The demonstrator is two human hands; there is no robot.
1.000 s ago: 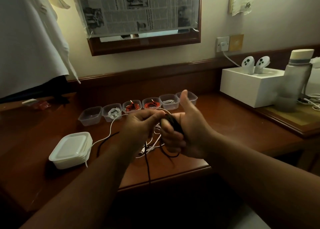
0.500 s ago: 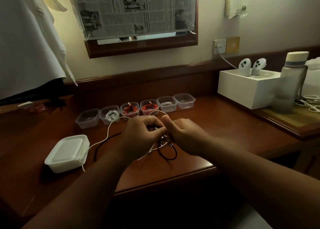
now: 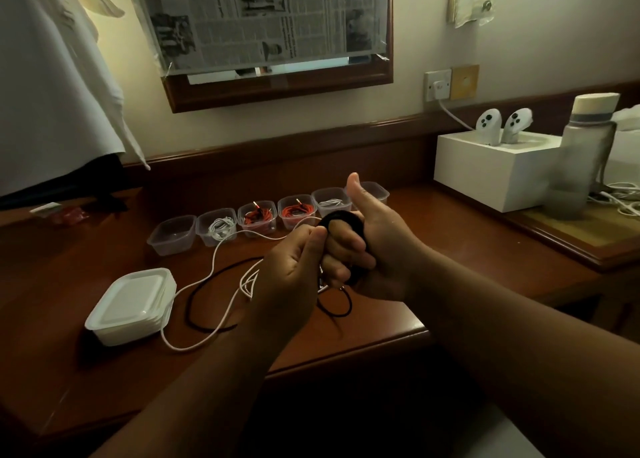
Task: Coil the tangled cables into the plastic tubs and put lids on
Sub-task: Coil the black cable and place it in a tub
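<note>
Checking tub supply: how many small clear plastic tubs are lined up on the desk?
6, in a row behind the hands: empty leftmost tub, white-cable tub, two red-cable tubs, another white-cable tub, and the rightmost tub, partly hidden by the right thumb.

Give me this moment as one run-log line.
right hand: holds black cable coil | left hand: pinches cable | tubs: unlidded | lids: stacked

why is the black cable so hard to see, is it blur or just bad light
Head view: mostly dim light, not blur. A warm glow falls on the upper left wall; the desk stays dark. The black cable wound round the right hand merges with shadow, while the white cable stands out. The left hand is sharp. Wide-angle bending shows at the edges.
</note>
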